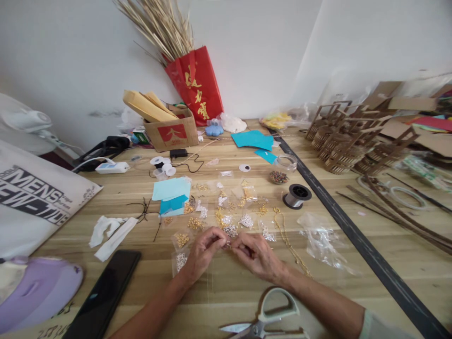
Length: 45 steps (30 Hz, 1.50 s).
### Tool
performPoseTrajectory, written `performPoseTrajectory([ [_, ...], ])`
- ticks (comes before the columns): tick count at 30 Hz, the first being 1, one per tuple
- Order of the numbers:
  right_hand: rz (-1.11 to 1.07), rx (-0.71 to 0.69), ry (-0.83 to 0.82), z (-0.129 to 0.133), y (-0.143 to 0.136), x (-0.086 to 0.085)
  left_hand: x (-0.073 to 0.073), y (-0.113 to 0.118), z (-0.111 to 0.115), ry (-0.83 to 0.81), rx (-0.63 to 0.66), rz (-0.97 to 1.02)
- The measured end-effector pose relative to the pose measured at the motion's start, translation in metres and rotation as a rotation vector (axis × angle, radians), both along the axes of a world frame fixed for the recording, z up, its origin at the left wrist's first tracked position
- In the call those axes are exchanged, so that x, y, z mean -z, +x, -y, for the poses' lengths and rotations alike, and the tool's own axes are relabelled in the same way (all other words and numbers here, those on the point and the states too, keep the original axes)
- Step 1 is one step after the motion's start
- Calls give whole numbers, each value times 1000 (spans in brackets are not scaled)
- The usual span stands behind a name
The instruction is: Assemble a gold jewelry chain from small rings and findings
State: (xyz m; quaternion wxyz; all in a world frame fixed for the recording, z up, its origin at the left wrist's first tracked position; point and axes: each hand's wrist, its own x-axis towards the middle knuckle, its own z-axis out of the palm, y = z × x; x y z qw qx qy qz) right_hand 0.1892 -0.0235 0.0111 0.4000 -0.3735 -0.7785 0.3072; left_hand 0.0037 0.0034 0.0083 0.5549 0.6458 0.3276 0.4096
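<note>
My left hand (206,248) and my right hand (254,254) meet at the middle of the wooden table, fingertips nearly touching. Both are closed in a pinch around something tiny between them, too small to make out. Just beyond the fingers lie small piles of silver beads (246,220) and gold beads (195,223) on clear plastic bags. A gold chain (285,238) runs down the table to the right of my right hand. Scissors (264,315) lie in front of my right forearm, near the front edge of the view.
A black phone (106,292) and a purple cap (42,292) are at the left. A wire spool (297,195), a bead jar (280,172) and crumpled plastic (323,238) lie right. Blue paper (252,139), a cardboard box (172,131) and small woven baskets (344,146) stand or lie farther back.
</note>
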Motion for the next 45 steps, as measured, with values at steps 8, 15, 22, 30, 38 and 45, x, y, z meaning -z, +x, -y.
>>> performPoseTrajectory([
  [8,12,-8,11,1,1,0,0,0,1,4,-13,5],
  [15,-34,58,-3,1,1,11,-1,-1,0,-58,-35,16],
  [22,-33,62,9,1,1,14,-5,0,1,-99,-37,16],
  [30,-57,33,-1,3,0,7,-3,-1,0,-97,-19,45],
  [38,-59,14,-30,4,0,4,-2,-2,0,-91,-26,41],
  [45,-46,50,64,4,0,8,-7,-1,1,-26,-4,94],
])
